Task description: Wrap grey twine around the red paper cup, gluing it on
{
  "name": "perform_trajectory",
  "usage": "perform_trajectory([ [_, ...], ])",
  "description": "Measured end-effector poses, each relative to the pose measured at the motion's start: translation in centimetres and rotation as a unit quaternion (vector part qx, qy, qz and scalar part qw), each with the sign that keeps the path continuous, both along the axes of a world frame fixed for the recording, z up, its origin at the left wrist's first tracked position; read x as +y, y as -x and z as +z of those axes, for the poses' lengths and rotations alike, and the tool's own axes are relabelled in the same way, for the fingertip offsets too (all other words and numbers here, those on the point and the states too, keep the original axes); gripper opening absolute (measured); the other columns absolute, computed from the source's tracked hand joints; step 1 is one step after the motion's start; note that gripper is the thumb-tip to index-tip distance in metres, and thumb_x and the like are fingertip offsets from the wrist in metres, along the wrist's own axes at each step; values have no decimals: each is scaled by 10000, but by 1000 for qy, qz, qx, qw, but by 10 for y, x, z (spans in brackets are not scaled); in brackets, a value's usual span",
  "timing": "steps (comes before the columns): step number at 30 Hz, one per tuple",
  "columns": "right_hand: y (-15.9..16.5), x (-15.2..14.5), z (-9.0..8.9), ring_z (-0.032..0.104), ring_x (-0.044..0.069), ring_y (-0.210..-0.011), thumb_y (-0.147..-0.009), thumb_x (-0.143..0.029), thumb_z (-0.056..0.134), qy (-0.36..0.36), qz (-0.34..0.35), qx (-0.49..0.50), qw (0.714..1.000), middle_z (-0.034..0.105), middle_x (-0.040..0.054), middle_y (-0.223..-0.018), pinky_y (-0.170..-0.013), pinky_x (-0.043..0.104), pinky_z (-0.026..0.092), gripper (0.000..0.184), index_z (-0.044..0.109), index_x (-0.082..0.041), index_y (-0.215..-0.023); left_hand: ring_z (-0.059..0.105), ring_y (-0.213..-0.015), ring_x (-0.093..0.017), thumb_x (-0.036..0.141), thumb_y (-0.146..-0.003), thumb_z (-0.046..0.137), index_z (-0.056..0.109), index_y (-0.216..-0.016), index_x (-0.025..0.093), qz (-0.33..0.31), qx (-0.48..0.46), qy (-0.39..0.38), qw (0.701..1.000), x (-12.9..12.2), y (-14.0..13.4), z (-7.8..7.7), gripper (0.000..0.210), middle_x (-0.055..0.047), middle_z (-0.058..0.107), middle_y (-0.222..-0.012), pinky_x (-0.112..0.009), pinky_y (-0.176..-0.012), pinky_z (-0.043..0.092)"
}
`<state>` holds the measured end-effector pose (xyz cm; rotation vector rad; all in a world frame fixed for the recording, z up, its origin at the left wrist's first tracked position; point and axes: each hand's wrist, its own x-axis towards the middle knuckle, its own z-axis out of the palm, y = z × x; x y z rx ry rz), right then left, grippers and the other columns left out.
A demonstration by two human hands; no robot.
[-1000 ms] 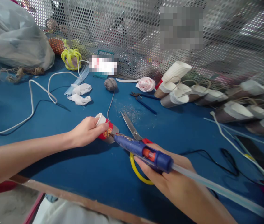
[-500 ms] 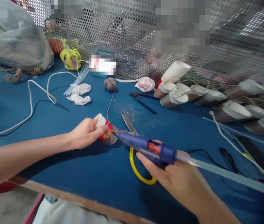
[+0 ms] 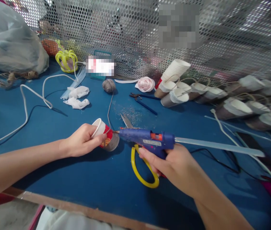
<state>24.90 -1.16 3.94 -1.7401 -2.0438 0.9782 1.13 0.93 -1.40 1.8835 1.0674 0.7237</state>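
My left hand (image 3: 84, 140) is closed around a tilted paper cup (image 3: 109, 135), white at the rim and red in the middle, its lower end wrapped in grey yarn. From the cup a strand runs back to a ball of grey yarn (image 3: 108, 85). My right hand (image 3: 171, 163) grips a blue glue gun (image 3: 140, 137), with a clear glue stick (image 3: 219, 147) jutting from its rear. The gun's nozzle is at the cup's side, by the yarn. Beneath the gun lie scissors (image 3: 134, 164) with yellow handles, partly covered.
Blue-handled pliers (image 3: 147, 105) lie beyond the scissors. Several yarn-wrapped cups (image 3: 175, 98) with handles stand at the right, beside stacked white cups (image 3: 177, 70). A pink ribbon roll (image 3: 145, 84), crumpled white pieces (image 3: 78, 97) and a white cable (image 3: 25, 118) lie farther back and left.
The glue gun has levelled out, its rear end rising, with its nozzle still at the cup. The view has shifted slightly, so most things on the table appear farther left.
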Motion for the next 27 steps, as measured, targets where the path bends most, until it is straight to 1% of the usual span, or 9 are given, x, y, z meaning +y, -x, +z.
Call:
perform_trajectory([
  [4, -2, -2, 2, 499, 107, -383, -746, -452, 514, 35, 8, 11, 999, 471, -43, -372, -444, 211, 448, 402, 411, -221, -434, 358, -496, -67, 300, -834, 381, 531, -641, 99, -6, -3, 1, 1000, 0, 1, -1, 317, 29, 432, -535, -171, -470, 326],
  [7, -3, -1, 2, 514, 116, -399, -740, -458, 515, 39, 9, 14, 999, 476, -39, -377, -454, 218, 452, 391, 417, -222, -445, 376, -504, -70, 293, -836, 379, 545, -661, 94, -11, -9, 2, 1000, 0, 1, -2, 313, 23, 455, -546, -173, -480, 339],
  [11, 0, 3, 2, 474, 113, -357, -729, -467, 518, 39, -7, 2, 999, 480, -53, -375, -415, 226, 427, 297, 510, -212, -578, 408, -508, -71, 248, -828, 386, 542, -651, 102, -23, -19, -8, 1000, 0, 1, 1, 277, 20, 484, -551, -165, -477, 341],
  [13, 0, 3, 2, 479, 118, -370, -730, -467, 518, 48, -8, 4, 999, 483, -54, -385, -420, 228, 426, 282, 522, -210, -614, 412, -508, -72, 240, -825, 385, 544, -652, 105, -23, -17, -10, 1000, 0, 0, 3, 270, 19, 490, -552, -164, -478, 345],
  [17, -1, 2, 3, 498, 121, -397, -741, -449, 515, 60, 3, 9, 998, 485, -50, -396, -452, 231, 438, 287, 495, -214, -577, 408, -513, -75, 262, -825, 384, 545, -659, 104, -13, -3, -5, 1000, -1, 0, 3, 280, 16, 487, -559, -171, -489, 356],
  [23, 1, 2, 3, 463, 105, -360, -732, -446, 520, 40, -7, 0, 999, 468, -56, -376, -419, 217, 428, 306, 486, -210, -539, 376, -494, -67, 260, -821, 391, 529, -631, 107, -12, -5, -23, 1000, -1, 1, 2, 281, 29, 451, -534, -171, -468, 329],
  [27, -2, -4, 2, 515, 120, -423, -756, -444, 501, 38, 15, 10, 999, 474, -35, -397, -442, 219, 452, 394, 411, -222, -443, 399, -507, -73, 282, -831, 380, 552, -658, 102, -10, -5, -5, 1000, -1, 0, 2, 303, 23, 477, -552, -174, -484, 344],
])
